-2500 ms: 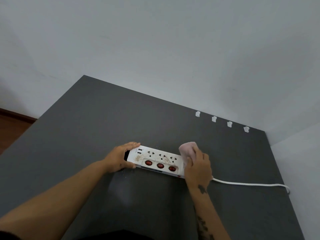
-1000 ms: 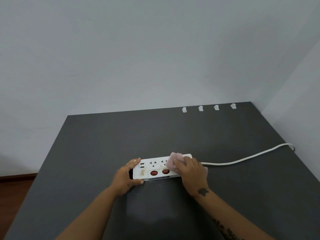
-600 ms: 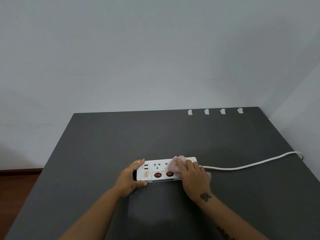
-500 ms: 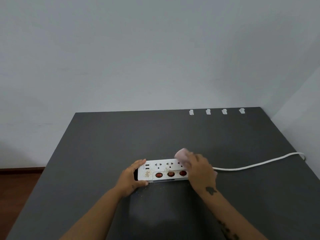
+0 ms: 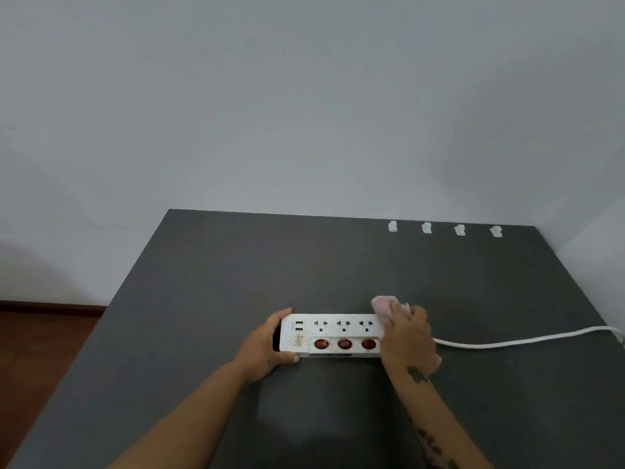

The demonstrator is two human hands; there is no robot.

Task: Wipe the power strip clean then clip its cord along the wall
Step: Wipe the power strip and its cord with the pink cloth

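Crumb-speckled white plastic power strip (image 5: 329, 333), left hand (image 5: 262, 350) gripping its end — right hand (image 5: 407, 343), clutching a pink cloth (image 5: 384, 306), has slid rightward.

Seen from a head-worn camera: a person's two arms, bare as far as they are in view. The left hand (image 5: 267, 346) and the long left forearm (image 5: 189, 421) are uncovered down to the fingers. At the back of the wrist behind the right hand (image 5: 407, 336) sits a small dark tattoo (image 5: 417, 374), solid, with an uneven, blot-like outline. Farther up the right forearm (image 5: 427, 414) runs a second dark tattoo (image 5: 434, 450) of broken, leaf-like marks, partly cut off at the bottom of the view; its design is too small to read.
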